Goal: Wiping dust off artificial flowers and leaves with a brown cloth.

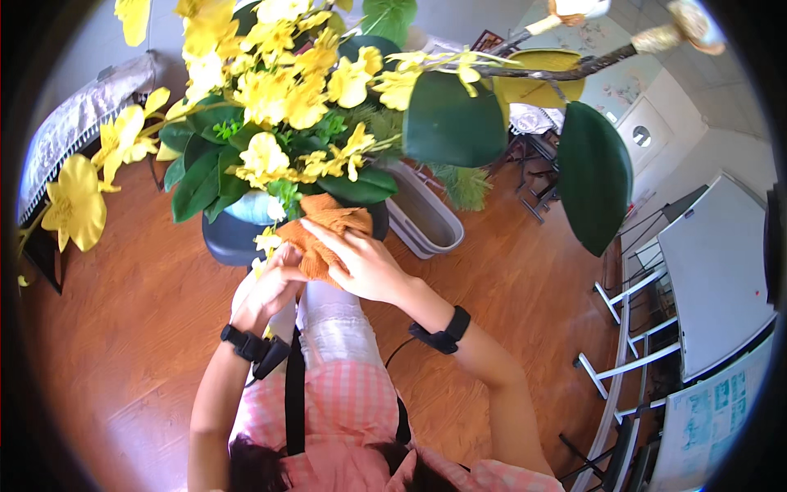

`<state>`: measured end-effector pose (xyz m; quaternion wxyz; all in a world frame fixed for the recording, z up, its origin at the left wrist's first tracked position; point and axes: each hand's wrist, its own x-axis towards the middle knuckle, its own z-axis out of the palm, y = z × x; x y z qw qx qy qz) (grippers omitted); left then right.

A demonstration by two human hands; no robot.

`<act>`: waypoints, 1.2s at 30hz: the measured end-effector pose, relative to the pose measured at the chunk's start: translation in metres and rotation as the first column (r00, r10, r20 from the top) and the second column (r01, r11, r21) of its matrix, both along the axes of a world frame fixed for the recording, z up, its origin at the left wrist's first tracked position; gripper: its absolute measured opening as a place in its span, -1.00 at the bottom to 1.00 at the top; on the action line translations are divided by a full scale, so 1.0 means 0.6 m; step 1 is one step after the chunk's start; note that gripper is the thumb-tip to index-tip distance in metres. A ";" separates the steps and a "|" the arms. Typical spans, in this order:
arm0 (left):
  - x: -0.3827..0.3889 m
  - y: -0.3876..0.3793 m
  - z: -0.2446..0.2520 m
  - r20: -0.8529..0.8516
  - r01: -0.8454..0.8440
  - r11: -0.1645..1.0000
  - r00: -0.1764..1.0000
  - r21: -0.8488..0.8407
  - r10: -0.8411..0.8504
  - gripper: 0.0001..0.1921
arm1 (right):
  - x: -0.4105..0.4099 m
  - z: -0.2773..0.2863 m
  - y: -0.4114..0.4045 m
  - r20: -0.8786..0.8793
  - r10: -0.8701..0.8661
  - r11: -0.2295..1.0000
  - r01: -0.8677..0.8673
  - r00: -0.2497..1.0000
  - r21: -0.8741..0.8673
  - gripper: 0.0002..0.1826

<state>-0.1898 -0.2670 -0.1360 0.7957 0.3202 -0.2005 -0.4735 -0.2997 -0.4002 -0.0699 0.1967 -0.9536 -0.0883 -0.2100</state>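
An orange-brown cloth (320, 237) is bunched between my two hands at the centre of the view. My left hand (276, 280) grips its lower left side, while my right hand (366, 261) lies over its right side with the fingers spread across it. Just beyond the cloth rises a large arrangement of yellow flowers (286, 92) with broad green leaves (206, 172). Part of a pale blue rounded pot (252, 209) shows beneath the leaves. It appears to rest on a dark stool (227, 240). Whether the cloth wraps a leaf or something else is hidden.
A grey plastic bucket (424, 215) stands on the wood floor (486, 289) behind the stool. Large leaves (593, 178) and a branch (590, 67) reach out at upper right. A wheeled whiteboard (719, 277) stands at right, a cloth-covered piece of furniture (86, 123) at left.
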 end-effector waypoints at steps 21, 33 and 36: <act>0.006 -0.002 0.024 0.171 0.133 0.989 0.978 -0.061 -0.121 -0.37 | -0.105 0.105 -0.091 0.255 -0.182 0.787 0.297 0.950 -0.541 -0.39; 0.021 0.018 0.018 0.379 0.021 0.987 0.922 0.159 -0.081 -0.56 | -0.103 0.083 -0.087 0.255 -0.235 0.852 0.325 0.938 -0.410 -0.42; 0.016 0.007 0.017 0.398 0.072 0.985 0.908 0.155 -0.129 -0.33 | -0.049 0.091 -0.067 0.300 -0.129 0.899 0.239 0.945 -0.367 -0.43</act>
